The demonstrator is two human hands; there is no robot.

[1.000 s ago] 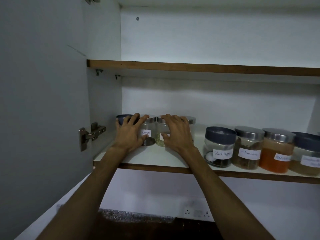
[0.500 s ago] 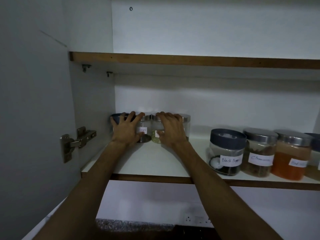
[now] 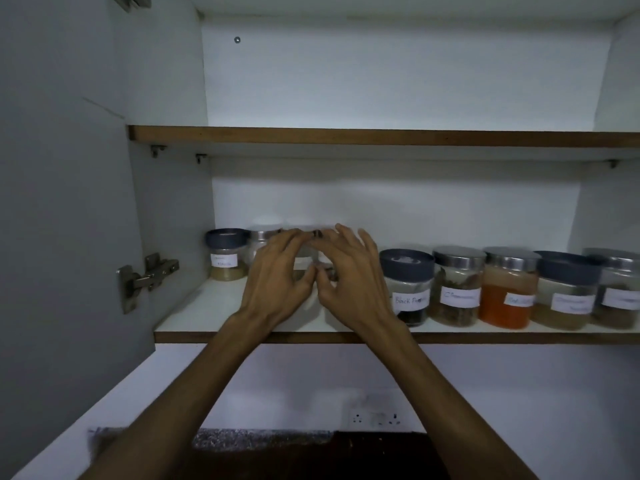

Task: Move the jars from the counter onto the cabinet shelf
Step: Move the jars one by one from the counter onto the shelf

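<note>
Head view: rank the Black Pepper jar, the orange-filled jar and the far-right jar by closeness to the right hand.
From the right hand:
1. Black Pepper jar, just to its right.
2. orange-filled jar, mid-row, further right.
3. far-right jar, at the frame edge.

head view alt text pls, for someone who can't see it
Two bare hands, left hand and right hand, reach with spread fingers in front of small jars at the back of a white cabinet shelf. A row of five labelled jars, one reading Black Pepper, lines the shelf to the right.
</note>
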